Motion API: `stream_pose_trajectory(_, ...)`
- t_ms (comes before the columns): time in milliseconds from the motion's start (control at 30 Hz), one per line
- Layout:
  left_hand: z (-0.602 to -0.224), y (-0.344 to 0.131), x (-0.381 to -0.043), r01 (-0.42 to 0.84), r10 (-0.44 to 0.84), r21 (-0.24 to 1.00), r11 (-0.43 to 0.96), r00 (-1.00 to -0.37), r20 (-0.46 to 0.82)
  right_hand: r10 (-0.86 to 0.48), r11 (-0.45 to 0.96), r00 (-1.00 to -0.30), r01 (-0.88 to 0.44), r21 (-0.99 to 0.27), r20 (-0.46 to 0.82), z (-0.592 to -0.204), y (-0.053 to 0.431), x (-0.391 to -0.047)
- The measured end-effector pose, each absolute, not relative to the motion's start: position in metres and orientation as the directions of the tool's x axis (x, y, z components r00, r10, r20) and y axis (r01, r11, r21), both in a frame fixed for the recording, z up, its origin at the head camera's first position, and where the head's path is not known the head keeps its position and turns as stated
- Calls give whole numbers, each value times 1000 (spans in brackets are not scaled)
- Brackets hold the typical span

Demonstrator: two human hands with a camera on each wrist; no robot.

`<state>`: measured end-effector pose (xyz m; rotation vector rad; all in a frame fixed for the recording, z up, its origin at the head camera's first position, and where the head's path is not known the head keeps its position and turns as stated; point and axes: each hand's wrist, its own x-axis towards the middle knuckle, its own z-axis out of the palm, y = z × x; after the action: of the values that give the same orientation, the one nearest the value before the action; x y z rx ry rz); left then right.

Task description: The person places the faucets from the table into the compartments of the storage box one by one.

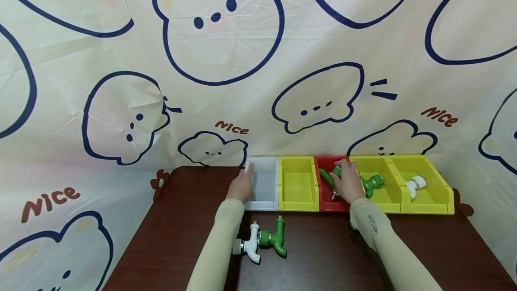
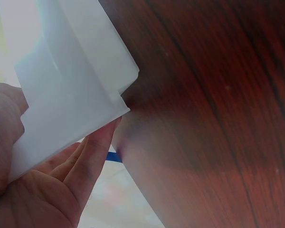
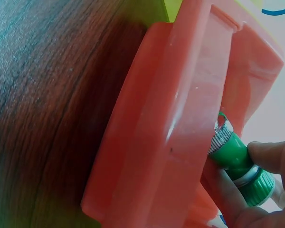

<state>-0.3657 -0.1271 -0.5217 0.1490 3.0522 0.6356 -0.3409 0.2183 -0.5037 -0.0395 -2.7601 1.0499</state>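
My left hand (image 1: 241,185) grips the left wall of a pale grey-white bin (image 1: 264,205), thumb on one side and fingers on the other, as the left wrist view shows. Inside the red bin (image 1: 322,201), my right hand (image 1: 348,182) pinches a green tap (image 3: 237,159) between thumb and fingers; part of the tap is hidden by the hand. On the table in front of the bins lie a white tap (image 1: 252,242) and another green tap (image 1: 278,237), side by side.
The bins stand in a row along the table's (image 1: 315,255) back edge. A yellow bin (image 1: 298,183) sits between the pale and red ones. Right of the red bin, one yellow bin holds a green tap (image 1: 372,184), another a white tap (image 1: 415,185). A printed cloth (image 1: 258,111) hangs behind.
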Motion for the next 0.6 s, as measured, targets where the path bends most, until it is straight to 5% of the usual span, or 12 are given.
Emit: stream_pose_trajectory(600, -521, -128, -364, 95, 105, 402, 911, -995, -1, 66, 782, -992, -15, -623, 106, -510, 214, -345)
